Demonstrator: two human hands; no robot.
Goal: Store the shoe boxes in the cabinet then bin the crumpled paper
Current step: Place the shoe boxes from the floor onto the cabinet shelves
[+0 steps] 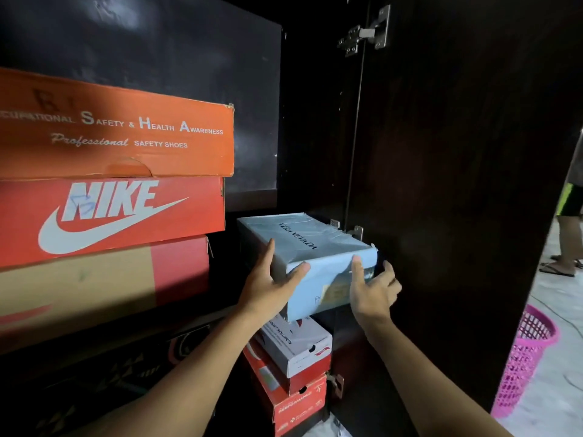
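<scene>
Cabinet (315, 137) is standing open, door (457, 152) swung out right. Left side is holding a tall stack: orange safety-shoe box (120, 127) sitting on Nike box (110, 212), sitting on tan-and-red box (110, 279).

Blue box (303, 244) is going in at the right, over the white box (293, 345) and red box (293, 402). Its near end is overhanging the white one; can't tell if it's resting there yet. Pink basket (527, 351) is waiting on the floor outside, likely the bin. Not seeing any crumpled paper.

Left hand (268, 285) is gripping the near left corner, fingers up the side, thumb across the end face. Right hand (372, 291) is gripping the near right corner, thumb on the end face, fingers wrapping round the side.

Handling, my read: cardboard, looking light and fairly stiff at the corners, softer mid-panel. The lid is showing creased, glossy wrap, so probably slippery on top. I'm judging the side walls near the corners the best hold, squeezing inward, not on the lid.
</scene>
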